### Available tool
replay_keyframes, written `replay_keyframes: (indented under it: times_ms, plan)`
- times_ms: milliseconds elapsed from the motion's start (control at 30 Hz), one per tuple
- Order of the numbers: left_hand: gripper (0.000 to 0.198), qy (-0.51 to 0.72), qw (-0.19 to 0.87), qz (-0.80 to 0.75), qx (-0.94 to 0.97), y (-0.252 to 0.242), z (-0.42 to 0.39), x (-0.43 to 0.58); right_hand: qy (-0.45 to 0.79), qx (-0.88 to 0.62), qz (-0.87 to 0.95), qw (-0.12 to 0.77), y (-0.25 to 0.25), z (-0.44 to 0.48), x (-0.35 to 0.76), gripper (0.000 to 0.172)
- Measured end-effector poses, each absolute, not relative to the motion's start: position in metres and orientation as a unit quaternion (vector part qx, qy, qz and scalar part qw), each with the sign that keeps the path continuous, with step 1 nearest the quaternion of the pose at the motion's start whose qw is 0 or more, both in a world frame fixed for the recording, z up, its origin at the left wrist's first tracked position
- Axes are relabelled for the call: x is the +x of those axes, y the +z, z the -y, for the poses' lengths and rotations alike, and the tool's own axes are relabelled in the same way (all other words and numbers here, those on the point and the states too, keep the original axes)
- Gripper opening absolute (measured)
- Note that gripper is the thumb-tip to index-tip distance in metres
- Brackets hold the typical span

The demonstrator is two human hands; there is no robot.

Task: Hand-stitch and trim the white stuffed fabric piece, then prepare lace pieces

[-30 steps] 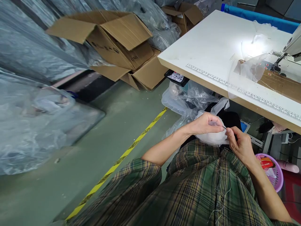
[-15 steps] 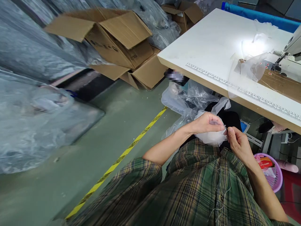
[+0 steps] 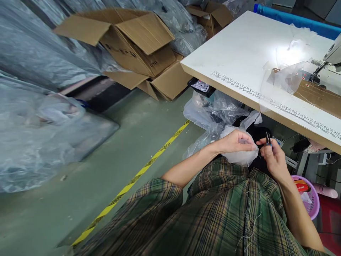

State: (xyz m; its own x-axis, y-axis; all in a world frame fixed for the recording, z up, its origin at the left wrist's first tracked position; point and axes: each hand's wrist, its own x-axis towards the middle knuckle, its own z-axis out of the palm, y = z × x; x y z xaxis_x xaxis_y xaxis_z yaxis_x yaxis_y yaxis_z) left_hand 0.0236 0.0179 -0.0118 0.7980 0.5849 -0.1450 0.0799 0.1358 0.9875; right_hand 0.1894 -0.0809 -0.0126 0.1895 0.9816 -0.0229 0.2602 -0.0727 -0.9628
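Note:
My left hand point(image 3: 237, 142) is closed on a piece of sheer white fabric point(image 3: 239, 158), pinching its edge between thumb and fingers above my lap. Just to the right, my right hand point(image 3: 273, 154) grips a small pair of dark thread snips point(image 3: 268, 138) with a bit of blue on them. Their two points stick upward, away from the fabric. The right index finger reaches toward the fabric's edge; whether it touches is hard to tell.
A white sewing table point(image 3: 229, 53) with a printed ruler edge stands ahead. On it are a sewing machine point(image 3: 331, 53) and more sheer fabric point(image 3: 290, 78). Below right is a pink basket point(image 3: 315, 199). Open cardboard boxes point(image 3: 138, 53) and plastic-wrapped bundles point(image 3: 39, 142) lie left.
My right hand has drawn slightly right, away from the fabric's edge, and the thread snips now show upright in it. The left hand keeps its pinch on the fabric.

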Motion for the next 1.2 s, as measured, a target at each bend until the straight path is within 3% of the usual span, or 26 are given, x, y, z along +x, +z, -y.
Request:
replay_keyframes:
  times_ms: [200, 400, 467, 633, 767, 933, 1033, 1200]
  plan:
    - [0.054, 0.151, 0.782, -0.27, 0.541, -0.014, 0.012, 0.006, 0.533, -0.582, 0.492, 0.366, 0.002, 0.09, 0.191, 0.046]
    - [0.055, 0.085, 0.752, -0.265, 0.597, -0.033, 0.007, -0.024, 0.563, -0.61, 0.316, 0.459, -0.034, 0.094, 0.19, 0.057]
    - [0.052, 0.136, 0.699, -0.316, 0.626, -0.043, -0.007, -0.025, 0.536, -0.629, 0.29, 0.483, -0.051, 0.091, 0.188, 0.059]
    - [0.041, 0.216, 0.441, -0.415, 0.766, -0.063, -0.036, -0.016, 0.419, -0.696, 0.359, 0.459, -0.079, 0.091, 0.193, 0.06]
    - [0.04, 0.275, 0.371, -0.419, 0.782, -0.064, -0.051, -0.003, 0.288, -0.746, 0.393, 0.453, -0.075, 0.085, 0.204, 0.056]
    - [0.028, 0.389, 0.392, -0.382, 0.741, -0.052, -0.08, 0.034, 0.215, -0.674, 0.438, 0.554, -0.058, 0.033, 0.194, 0.049]
    - [0.024, 0.365, 0.456, -0.361, 0.727, -0.043, -0.091, 0.055, 0.23, -0.641, 0.453, 0.575, -0.054, 0.001, 0.181, 0.056]
    - [0.021, 0.37, 0.502, -0.348, 0.7, -0.031, -0.077, 0.053, 0.225, -0.628, 0.469, 0.579, -0.052, 0.0, 0.173, 0.047]
